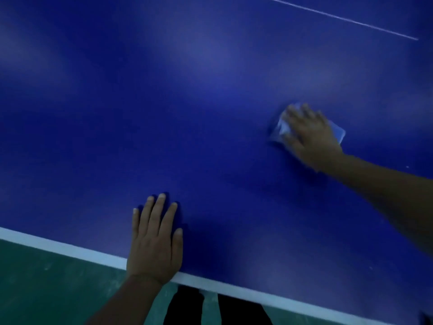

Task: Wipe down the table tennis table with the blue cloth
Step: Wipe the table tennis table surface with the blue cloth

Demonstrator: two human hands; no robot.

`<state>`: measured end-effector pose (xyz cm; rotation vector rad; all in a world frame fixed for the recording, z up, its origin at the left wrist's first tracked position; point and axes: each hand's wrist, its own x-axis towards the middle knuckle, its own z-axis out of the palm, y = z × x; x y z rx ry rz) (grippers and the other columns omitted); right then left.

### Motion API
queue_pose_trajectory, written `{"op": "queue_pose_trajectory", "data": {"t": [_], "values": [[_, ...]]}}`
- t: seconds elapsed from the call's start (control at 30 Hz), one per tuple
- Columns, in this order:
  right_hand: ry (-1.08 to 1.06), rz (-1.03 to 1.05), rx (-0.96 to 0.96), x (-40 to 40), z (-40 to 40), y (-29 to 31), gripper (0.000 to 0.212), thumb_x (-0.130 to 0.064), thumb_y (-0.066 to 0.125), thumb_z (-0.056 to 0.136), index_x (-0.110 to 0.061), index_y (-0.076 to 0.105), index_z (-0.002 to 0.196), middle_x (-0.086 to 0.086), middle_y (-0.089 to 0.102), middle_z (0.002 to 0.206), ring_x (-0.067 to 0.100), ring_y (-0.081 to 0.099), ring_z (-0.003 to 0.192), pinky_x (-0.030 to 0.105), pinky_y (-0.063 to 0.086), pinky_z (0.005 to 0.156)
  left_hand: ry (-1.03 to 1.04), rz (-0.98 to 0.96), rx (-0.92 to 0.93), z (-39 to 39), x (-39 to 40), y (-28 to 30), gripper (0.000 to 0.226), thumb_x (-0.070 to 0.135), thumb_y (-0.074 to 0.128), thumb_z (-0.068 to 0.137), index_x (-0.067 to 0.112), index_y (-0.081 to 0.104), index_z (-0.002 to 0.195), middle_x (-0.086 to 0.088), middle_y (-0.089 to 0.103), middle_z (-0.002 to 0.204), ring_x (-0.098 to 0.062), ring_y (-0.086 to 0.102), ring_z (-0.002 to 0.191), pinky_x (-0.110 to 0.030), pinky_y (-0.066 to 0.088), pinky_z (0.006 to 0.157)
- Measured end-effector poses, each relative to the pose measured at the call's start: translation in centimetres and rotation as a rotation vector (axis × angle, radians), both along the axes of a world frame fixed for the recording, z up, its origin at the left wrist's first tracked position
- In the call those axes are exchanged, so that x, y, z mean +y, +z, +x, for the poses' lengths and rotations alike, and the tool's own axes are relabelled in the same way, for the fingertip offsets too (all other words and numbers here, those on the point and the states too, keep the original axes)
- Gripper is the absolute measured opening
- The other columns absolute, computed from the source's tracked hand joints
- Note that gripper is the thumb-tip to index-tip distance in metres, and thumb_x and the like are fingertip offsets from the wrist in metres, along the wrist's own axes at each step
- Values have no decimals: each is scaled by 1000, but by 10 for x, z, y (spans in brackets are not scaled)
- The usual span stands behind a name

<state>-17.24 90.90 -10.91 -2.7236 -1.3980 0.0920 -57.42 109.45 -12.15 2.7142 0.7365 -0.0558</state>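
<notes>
The right hand (pixel 309 134) pressed the blue cloth (pixel 281 127) flat against the table tennis table (pixel 187 102), out from the near edge; its fingers lay spread over the cloth, though motion blur obscured detail. The left hand (pixel 154 240) rested palm-down beside the white edge line (pixel 58 247), 4 fingers straight and close together, the thumb slightly apart. Wiping appeared to be under way. No clear boundary between cleaned and uncleaned surface was visible, so progress could not be determined.
</notes>
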Motion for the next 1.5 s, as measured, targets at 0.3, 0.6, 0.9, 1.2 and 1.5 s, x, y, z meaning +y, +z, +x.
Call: {"op": "queue_pose_trajectory", "data": {"t": [0.3,0.6,0.9,1.2,1.5], "values": [[232,-106,83,-87,-262,-6,54,-48,43,100,-28,39,150,-1,31,161,32,26,149,56,21,119,-30,0,-18,-2,0,0,60,40,31,99,6,48,146,-15,34,159,-35,19,152,-54,8,124],[-1056,3,64,-42,-216,-3,58,-45,30,103,-23,31,156,1,21,166,33,15,152,58,15,120,-157,-37,-109,-6,0,1,61,42,32,98,7,47,145,-15,33,160,-33,17,153,-53,5,125],[-888,-103,115,-117,-301,-13,59,-48,23,102,-22,35,154,2,26,164,34,21,151,58,21,119,-156,-71,-78,-6,-1,2,59,40,32,96,7,52,140,-14,37,158,-31,19,152,-55,8,124],[-898,-17,147,-75,-293,-5,56,-36,27,102,-14,35,153,8,29,163,37,22,150,57,19,119,-402,-161,-147,26,-65,12,54,35,34,96,7,57,136,-13,39,156,-30,23,150,-49,4,125],[-1149,-51,120,-158,-285,-10,58,-43,21,105,-18,29,157,4,19,166,32,11,153,52,10,123,-627,-52,-55,143,-125,9,68,44,14,98,12,33,155,-5,15,168,-20,3,156,-44,-5,126]]}}
